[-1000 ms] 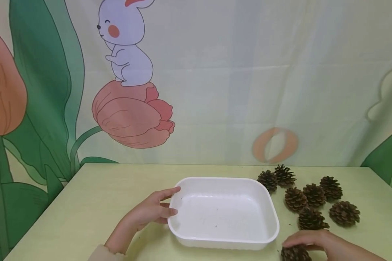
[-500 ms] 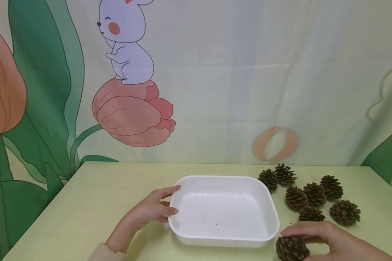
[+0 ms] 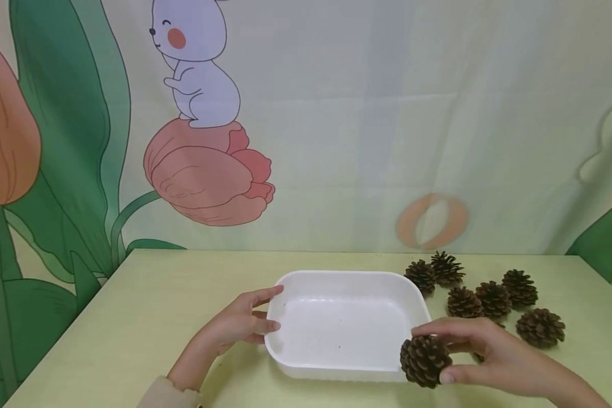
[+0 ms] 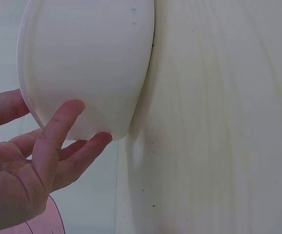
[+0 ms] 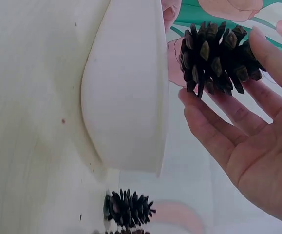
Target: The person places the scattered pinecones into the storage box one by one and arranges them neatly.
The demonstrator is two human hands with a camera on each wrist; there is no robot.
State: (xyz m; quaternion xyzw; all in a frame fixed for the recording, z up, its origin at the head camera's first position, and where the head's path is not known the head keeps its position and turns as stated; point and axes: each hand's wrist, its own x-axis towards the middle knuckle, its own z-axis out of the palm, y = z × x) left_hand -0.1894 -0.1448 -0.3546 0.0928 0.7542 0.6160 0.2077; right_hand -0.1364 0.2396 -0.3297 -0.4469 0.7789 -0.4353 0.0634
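Observation:
A pine cone [image 3: 425, 361] is held by my right hand [image 3: 494, 354] between thumb and fingers. It hangs at the near right corner of a white plastic basin [image 3: 344, 374], above rim height in the right wrist view, where the same pine cone [image 5: 218, 58] shows its open scales. My left hand [image 3: 237, 323] grips the basin's left end. Some of its fingers lie over the rim and others press the outer wall [image 4: 92, 58]. Only a few dark specks show on the basin floor.
Several more pine cones [image 3: 540, 328] lie on the pale table [image 3: 158, 317] right of the basin; one is mostly hidden behind my right hand. A printed curtain [image 3: 331, 141] with a rabbit and tulips hangs behind the table.
My right hand has lifted the pine cone from the near right of the table and carried it up and left to the basin's corner. The left hand has stayed on the basin.

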